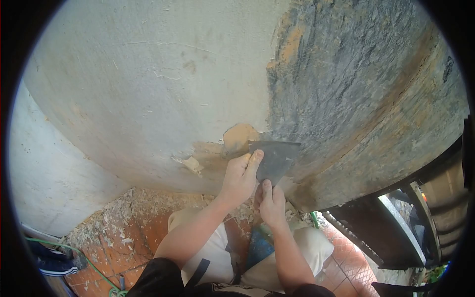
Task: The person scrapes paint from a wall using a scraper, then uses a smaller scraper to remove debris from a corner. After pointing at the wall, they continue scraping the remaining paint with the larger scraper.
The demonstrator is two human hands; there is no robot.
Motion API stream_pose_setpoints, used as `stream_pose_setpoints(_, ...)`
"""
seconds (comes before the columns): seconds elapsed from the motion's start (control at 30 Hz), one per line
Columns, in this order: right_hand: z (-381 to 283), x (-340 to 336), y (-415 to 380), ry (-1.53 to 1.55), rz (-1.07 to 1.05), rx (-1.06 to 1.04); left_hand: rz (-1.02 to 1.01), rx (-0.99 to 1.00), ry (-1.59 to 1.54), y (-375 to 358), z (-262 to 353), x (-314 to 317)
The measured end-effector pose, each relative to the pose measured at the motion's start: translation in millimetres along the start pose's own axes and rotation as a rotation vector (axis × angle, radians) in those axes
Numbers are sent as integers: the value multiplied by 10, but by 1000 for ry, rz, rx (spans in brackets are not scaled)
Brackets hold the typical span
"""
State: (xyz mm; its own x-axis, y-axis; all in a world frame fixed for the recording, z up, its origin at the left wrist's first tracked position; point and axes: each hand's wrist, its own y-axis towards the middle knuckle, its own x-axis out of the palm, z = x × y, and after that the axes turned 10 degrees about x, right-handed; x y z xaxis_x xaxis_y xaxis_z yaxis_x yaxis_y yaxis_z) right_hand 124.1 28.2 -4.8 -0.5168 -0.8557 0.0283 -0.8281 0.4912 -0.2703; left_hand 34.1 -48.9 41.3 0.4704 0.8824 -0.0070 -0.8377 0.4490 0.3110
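Note:
A wide, dark scraper [277,157] is held up against the wall [213,89], its straight edge at the border of a bare orange patch [241,134] and a rough grey area [326,89]. My left hand [241,174] grips the blade's left side, thumb on its face. Lower down, my right hand [271,200] is closed round the narrow end, thumb up; the handle is mostly hidden by the fingers. Left of my left hand, a loose flake of paint [192,166] curls off the wall.
Paint flakes [126,218] litter the terracotta tile floor [131,250] along the wall's foot. A green hose [91,265] runs at lower left near a dark shoe [79,260]. At right stand a dark panel [376,230] and a pale board [403,230].

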Motion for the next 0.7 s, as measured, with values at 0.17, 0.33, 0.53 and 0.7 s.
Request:
stream_pose_setpoints(0.17,122,-17,79,-79,-48,-59,26,47,-13,-5,-173,-23)
stream_pose_setpoints(0.33,69,-54,104,-24,-90,-67,24,60,-7,56,-30,-19)
stream_pose_setpoints(0.53,207,-26,71,-37,-94,0,15,-23,-37,-38,-160,-2)
stream_pose_setpoints(0.7,120,10,78,-29,-64,-117,-16,-8,-21,47,47,-76)
